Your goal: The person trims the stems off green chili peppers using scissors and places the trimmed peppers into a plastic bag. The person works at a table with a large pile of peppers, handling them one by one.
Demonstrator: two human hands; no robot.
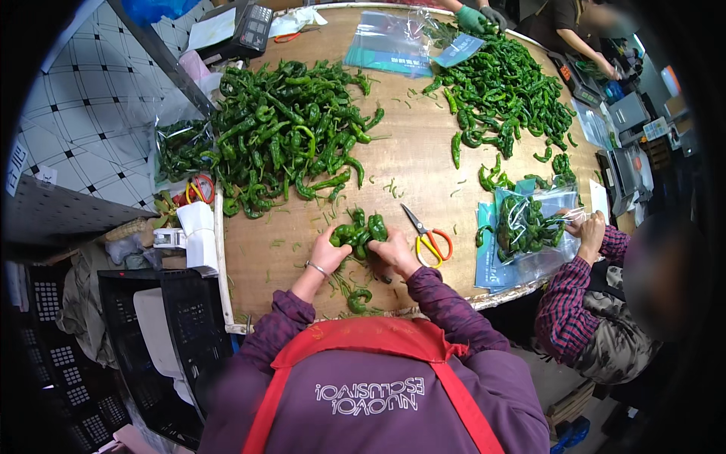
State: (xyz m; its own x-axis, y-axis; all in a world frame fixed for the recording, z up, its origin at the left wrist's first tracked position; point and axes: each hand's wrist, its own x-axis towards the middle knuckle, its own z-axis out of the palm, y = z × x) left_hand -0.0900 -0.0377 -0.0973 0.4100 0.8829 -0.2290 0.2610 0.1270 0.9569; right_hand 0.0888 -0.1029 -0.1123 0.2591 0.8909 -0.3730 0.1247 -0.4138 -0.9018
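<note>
Between my two hands is a small bunch of green peppers (pixel 358 231), held just above the wooden table (pixel 391 170). My left hand (pixel 326 253) grips its left side, with a bangle on the wrist. On the right side of the bunch, my right hand (pixel 399 249) has its thumb and fingers closed on it. Scissors with red and yellow handles (pixel 428 241) lie to the right of my right hand, blades pointing away from me. One curled pepper (pixel 358 301) rests near the front edge, among cut stems (pixel 340 284).
A large pepper heap (pixel 289 125) lies ahead left, another (pixel 505 85) at the far right. To my right, a co-worker's hands (pixel 590 230) hold a clear bag of peppers (pixel 524 227). Black crates (pixel 161 340) stand at the left. A digital scale (pixel 247 28) sits at the back left.
</note>
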